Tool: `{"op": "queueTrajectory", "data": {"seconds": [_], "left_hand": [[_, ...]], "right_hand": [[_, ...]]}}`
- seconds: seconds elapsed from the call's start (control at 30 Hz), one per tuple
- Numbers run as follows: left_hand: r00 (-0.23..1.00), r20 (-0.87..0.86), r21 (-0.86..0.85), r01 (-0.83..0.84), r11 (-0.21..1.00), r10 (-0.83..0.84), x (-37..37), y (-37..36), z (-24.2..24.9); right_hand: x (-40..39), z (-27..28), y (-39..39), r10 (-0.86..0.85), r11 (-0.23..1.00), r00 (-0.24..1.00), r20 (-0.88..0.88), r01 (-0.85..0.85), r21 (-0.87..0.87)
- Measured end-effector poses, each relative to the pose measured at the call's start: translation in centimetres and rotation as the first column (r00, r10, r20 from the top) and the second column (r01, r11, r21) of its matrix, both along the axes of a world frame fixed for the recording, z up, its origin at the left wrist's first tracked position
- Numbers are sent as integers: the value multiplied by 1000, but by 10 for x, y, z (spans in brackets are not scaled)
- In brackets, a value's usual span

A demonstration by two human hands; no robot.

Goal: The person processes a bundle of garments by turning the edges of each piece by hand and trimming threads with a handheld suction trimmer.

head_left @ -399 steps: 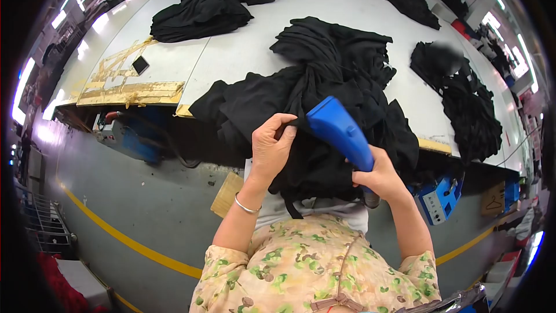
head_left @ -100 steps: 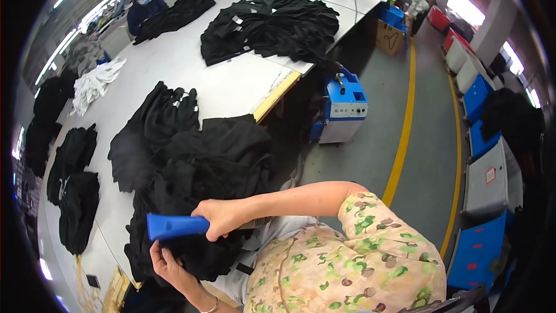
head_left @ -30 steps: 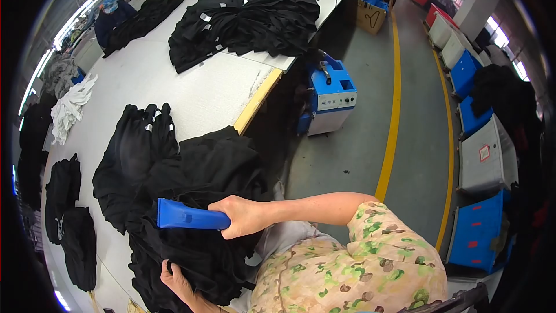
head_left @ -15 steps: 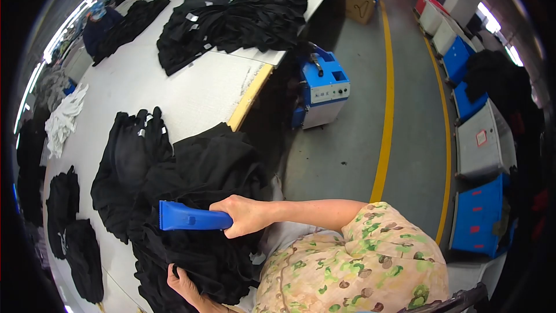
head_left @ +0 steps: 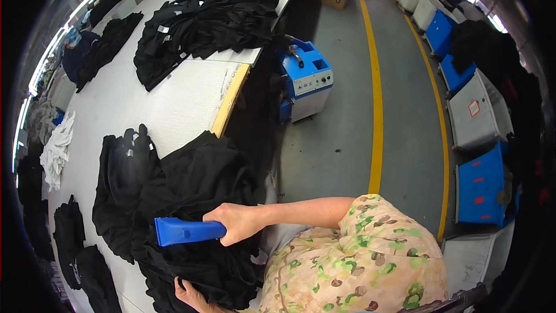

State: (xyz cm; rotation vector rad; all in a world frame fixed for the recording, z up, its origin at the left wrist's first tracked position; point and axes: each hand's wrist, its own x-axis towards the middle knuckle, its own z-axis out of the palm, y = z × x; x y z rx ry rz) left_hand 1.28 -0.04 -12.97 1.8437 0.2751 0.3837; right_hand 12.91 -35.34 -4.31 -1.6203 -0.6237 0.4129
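My right hand (head_left: 234, 222) is wrapped round the handle of a blue handheld tool (head_left: 186, 231) with a toothed front edge. The tool is over a heap of black garments (head_left: 202, 179) at the near part of the white table (head_left: 179, 110). Lower in the view, my left hand (head_left: 191, 294) pinches the edge of the black cloth between thumb and fingers. Small white labels (head_left: 130, 152) show on the garment on the left of the heap.
Another black pile (head_left: 214, 17) lies farther up the table. White cloth (head_left: 57, 153) and more black pieces (head_left: 70, 237) are at the left. A blue and grey machine (head_left: 310, 78) stands beside the table. Bins (head_left: 478, 185) line the aisle at the right.
The whole view has shifted, with the far pile and machine now farther left. My right hand and the blue tool sit slightly lower and farther left in the view. Both hands keep their hold.
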Motion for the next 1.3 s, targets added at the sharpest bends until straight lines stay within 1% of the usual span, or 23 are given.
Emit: {"op": "queueTrajectory", "data": {"seconds": [0.17,0.27,0.37,0.57,0.7,0.73,0.97,1.07,1.27,1.3], "left_hand": [[1000,-7,-55,-22,998,22,1,-7,2],[999,-36,-106,-43,993,39,2,-23,15],[999,19,-102,-31,994,33,3,-43,29],[999,-9,-116,-50,992,50,4,-39,26],[999,-12,-124,-42,991,41,5,-32,19],[999,-12,-107,-45,993,43,6,-33,18],[998,-28,44,-62,997,63,5,-40,26],[993,4,10,-114,993,114,5,-40,19],[980,10,235,-195,952,198,3,-32,4],[985,-20,170,-166,971,172,3,-31,5]], "right_hand": [[0,-2,-2,-2,1000,1000,7,2,-15],[-1,-7,-1,-24,1000,999,42,24,-12],[-2,-6,-1,-32,999,999,8,32,-14],[-3,-7,-4,-10,1000,1000,0,10,-14],[-3,-8,-6,-24,1000,999,23,24,1],[-3,-10,-6,-27,1000,999,41,28,-6],[-4,-2,-10,-22,999,1000,-16,21,-50],[-4,-3,-9,-25,998,1000,-8,25,-62],[-5,-9,-1,-10,995,1000,-21,8,-95],[-4,-10,0,-5,995,1000,-17,4,-104]]}}
